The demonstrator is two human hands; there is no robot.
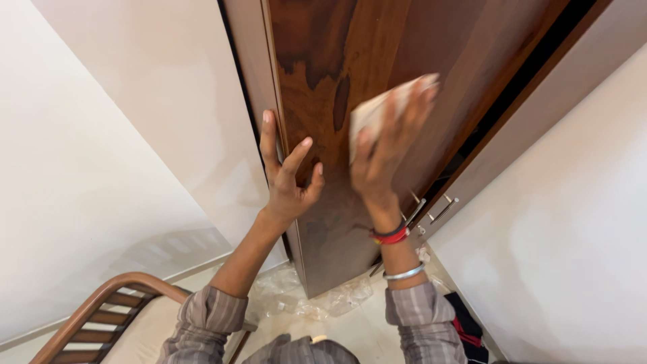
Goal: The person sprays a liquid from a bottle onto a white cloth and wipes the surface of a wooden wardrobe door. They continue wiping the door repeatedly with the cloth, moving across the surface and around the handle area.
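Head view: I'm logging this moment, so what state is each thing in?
Wooden door: ajar, edge toward the camera, dark patches on its face.
Pale pad: pressed flat on the door.
Right hand: holding the pad.
Left hand: open, bracing the door edge.
Plastic sheet: crumpled on the floor.

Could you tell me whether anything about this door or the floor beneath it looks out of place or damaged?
The wooden door shows dark, uneven blotches near the pad under the right hand, unlike the lighter wood lower down. Crumpled clear plastic sheeting lies loose on the floor at its foot.

hands [290, 178]: 2 | cloth pads [381, 111]: 1 | wooden door panels [323, 61]: 1 | metal handles [445, 207]: 2 | wrist bands [391, 234]: 2 | wooden chairs [101, 310]: 1
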